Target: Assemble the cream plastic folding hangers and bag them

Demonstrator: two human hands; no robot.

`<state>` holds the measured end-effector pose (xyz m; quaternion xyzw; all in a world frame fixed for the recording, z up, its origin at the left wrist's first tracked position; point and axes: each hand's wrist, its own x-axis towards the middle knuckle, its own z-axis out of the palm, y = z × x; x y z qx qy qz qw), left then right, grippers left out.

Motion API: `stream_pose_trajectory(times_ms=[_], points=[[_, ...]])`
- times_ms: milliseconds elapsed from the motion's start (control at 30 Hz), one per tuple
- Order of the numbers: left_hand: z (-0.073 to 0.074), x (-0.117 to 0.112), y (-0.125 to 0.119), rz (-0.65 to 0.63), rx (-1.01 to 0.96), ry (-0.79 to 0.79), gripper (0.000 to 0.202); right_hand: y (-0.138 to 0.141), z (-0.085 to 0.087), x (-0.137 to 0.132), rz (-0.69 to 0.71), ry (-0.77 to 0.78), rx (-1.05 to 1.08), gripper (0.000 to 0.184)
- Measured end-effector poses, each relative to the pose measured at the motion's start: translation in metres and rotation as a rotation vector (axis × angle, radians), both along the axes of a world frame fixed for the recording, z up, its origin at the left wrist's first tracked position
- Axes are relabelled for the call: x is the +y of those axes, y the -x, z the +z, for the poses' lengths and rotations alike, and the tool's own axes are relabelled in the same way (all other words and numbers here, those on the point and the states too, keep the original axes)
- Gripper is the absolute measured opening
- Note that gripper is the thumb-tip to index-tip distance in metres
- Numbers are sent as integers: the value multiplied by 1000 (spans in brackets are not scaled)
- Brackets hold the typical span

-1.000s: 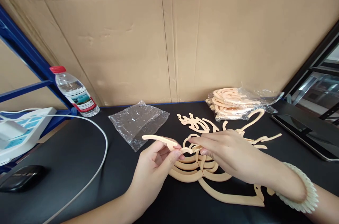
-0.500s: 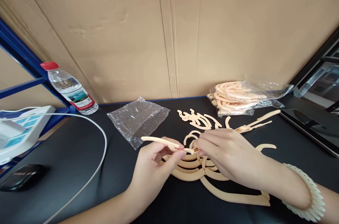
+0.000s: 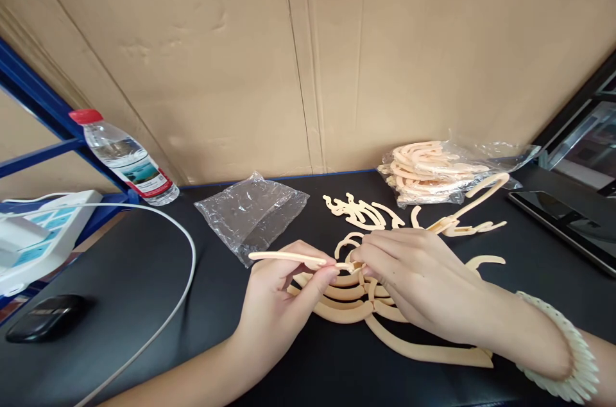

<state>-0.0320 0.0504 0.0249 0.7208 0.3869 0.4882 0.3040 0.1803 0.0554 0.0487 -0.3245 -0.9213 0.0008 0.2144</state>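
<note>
My left hand (image 3: 283, 291) is closed, thumb and fingertips pinching a thin curved beige plastic piece (image 3: 283, 257) whose long end sticks out to the left. My right hand (image 3: 414, 272) is closed on a joined set of similar beige pieces; a hooked arm (image 3: 486, 186) and a wavy arm (image 3: 474, 228) jut out beyond it. Both sets of fingertips come close together, and the joint between them is mostly hidden. Beneath the hands, several curved beige pieces (image 3: 341, 312) lie nested on the black table, one long curved piece (image 3: 428, 352) reaching right.
Behind the hands lie smaller hooked beige pieces (image 3: 359, 213) and a flat clear plastic bag (image 3: 250, 214). A filled bag of beige pieces (image 3: 428, 169) sits at the back right, near a tablet (image 3: 568, 227). Left are a water bottle (image 3: 128, 160), a white cable (image 3: 190, 272) and a mouse (image 3: 45, 317).
The arms jutting beyond my right hand have turned and spread, the hooked one now raised higher. The piece in my left hand is tilted slightly flatter. The camera view has shifted a little.
</note>
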Motion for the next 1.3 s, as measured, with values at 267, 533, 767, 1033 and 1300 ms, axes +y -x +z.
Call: stream_pose_trajectory(times_ms=[267, 533, 767, 1033, 1300], points=[[5, 3, -1, -120, -7, 127, 10, 4, -2, -2, 38, 31, -12, 24], [12, 1, 2, -284, -152, 289, 12, 3, -2, 0, 65, -11, 51, 22], [5, 1, 1, -320, -186, 338, 11, 0, -1, -1, 31, -12, 9, 24], [3, 1, -2, -252, -155, 248, 8, 3, -5, -4, 36, -76, 20, 20], [13, 1, 3, -257, 92, 215, 8, 3, -1, -8, 49, 20, 58, 19]])
